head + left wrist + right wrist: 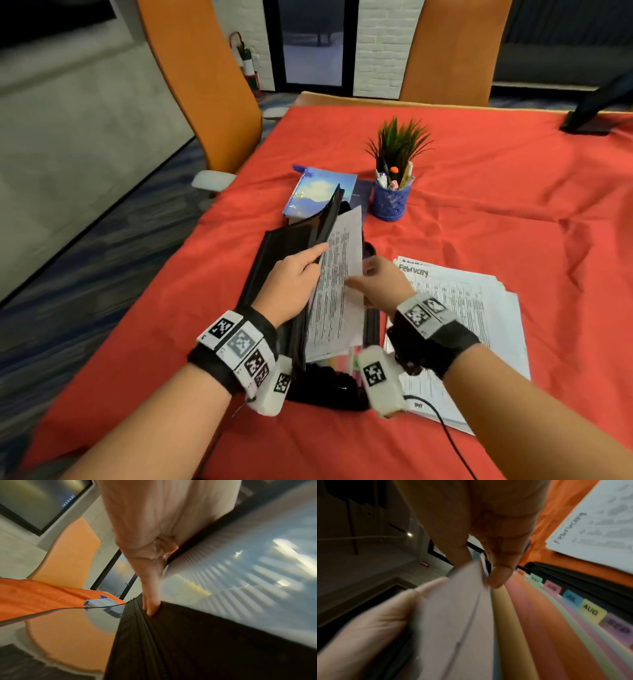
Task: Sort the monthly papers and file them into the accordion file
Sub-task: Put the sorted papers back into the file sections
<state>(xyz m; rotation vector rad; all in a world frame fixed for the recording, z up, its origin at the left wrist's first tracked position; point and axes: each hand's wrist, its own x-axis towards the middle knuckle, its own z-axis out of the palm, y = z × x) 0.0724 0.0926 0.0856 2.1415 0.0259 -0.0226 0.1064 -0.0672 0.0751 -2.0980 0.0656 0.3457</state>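
Note:
A black accordion file lies open on the red tablecloth. My left hand grips its raised front cover, thumb on top. My right hand pinches a sheaf of printed papers that stands in a front pocket, tilted against the cover. In the right wrist view my thumb and finger squeeze the sheaf's edge, beside coloured dividers with month tabs reading MAY, JUN, JUL, AUG, SEP. A stack of papers headed "February" lies flat to the right of the file.
A blue notebook and a blue pen cup with a small plant sit just beyond the file. Two orange chairs stand at the table's far edge. A dark stand is at the far right. A black cable trails from my right wrist.

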